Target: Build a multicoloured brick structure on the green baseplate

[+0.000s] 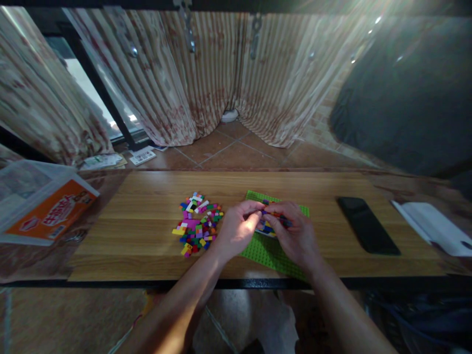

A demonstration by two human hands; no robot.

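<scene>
Over a green studded baseplate, my left hand and my right hand meet with fingertips close together. Both hands are closed in a pinch around something small, perhaps a purplish brick, mostly hidden by the fingers. Beneath them, a cluster of colored toy bricks sits on the baseplate, partly covered by the hands. Left of my left hand lies a loose pile of small toy bricks in white, pink, yellow, blue, green and other colors.
The wooden table holds a black phone on the right. Farther right lies a white flat object. A clear plastic box with an orange label stands at the left. Striped curtains hang behind, and a dark edge borders the front.
</scene>
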